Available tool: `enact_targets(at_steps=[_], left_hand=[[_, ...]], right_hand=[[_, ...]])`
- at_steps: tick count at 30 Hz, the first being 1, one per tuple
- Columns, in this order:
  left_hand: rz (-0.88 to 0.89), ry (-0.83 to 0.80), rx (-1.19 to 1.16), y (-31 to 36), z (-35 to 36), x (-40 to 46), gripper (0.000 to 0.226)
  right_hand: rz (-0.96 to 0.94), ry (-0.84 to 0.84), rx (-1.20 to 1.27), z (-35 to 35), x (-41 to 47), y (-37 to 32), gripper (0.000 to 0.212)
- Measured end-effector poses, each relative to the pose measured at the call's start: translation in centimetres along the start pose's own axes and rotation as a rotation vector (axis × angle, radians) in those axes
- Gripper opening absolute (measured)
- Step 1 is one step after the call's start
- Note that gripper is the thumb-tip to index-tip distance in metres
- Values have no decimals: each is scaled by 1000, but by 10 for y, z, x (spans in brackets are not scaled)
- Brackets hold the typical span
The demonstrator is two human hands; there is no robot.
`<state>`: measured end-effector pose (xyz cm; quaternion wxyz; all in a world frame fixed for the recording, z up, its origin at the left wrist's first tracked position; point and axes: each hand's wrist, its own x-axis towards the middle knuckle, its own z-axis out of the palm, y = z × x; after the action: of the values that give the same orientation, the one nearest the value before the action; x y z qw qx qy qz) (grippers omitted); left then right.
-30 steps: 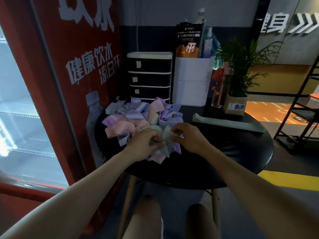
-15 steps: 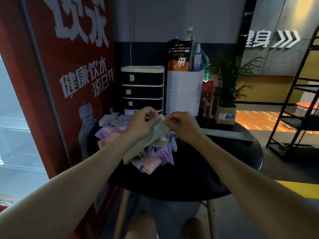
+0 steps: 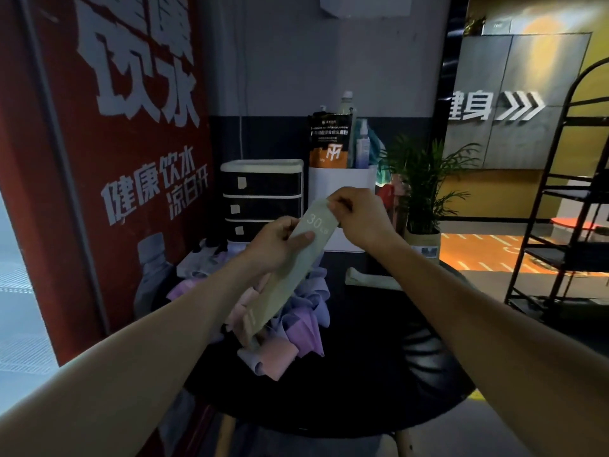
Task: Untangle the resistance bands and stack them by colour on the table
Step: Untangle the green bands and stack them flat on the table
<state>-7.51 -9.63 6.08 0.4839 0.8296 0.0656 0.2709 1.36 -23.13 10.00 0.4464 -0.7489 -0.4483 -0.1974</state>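
Resistance bands, flat fabric loops in pink, lilac and purple, lie in a tangled heap (image 3: 290, 324) on the left part of a round black table (image 3: 379, 374).

Largest item: red drinks cooler (image 3: 108, 159) with white lettering, standing at the left, touching or just beside the table edge; cannot tell which. Black metal shelf rack (image 3: 560, 225) stands on the floor at the right, well apart from the table.

At the back of the table: black-and-white three-drawer plastic organiser (image 3: 262, 199); just to its right a white rectangular bin (image 3: 342, 183) holding an orange-and-black pouch (image 3: 329, 140) and bottles; further right a potted green palm (image 3: 421, 192).

One pale green resistance band (image 3: 290, 275), printed "30 LB" near its top, is held up in the air above the heap, slanting from upper right to lower left. Its lower end hangs in front of the heap; contact with the heap cannot be judged.

Second pale green band (image 3: 369, 280) lies flat on the table right of the heap, in front of the bin.

Left hand (image 3: 276, 242): fingers curled round the raised band just below the print, thumb pressed on its face. Right hand (image 3: 356, 216): fingertips pinch the band's top end.
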Motion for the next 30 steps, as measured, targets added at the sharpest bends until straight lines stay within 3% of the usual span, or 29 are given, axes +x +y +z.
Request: enact_targets(at_steps=[9, 12, 16, 20, 25, 27, 30], left_hand=[[-7, -37, 28, -2, 8, 12, 23], [18, -121, 152, 2, 9, 16, 19], [-47, -289, 133, 1, 11, 16, 20], [-102, -349, 328, -15, 17, 16, 26], [-174, -394, 540, -23, 15, 25, 16], [-226, -340, 493, -32, 12, 30, 14], [-355, -205, 202, -45, 12, 41, 4]], right_hand=[[167, 129, 114, -14, 15, 17, 17], [224, 165, 130, -14, 15, 22, 17], [417, 309, 221, -29, 17, 37, 19], [602, 429, 357, -49, 15, 59, 19], [747, 518, 384, -69, 6, 94, 20], [805, 529, 373, -77, 0, 110, 20], [863, 570, 365, -87, -13, 136, 20]])
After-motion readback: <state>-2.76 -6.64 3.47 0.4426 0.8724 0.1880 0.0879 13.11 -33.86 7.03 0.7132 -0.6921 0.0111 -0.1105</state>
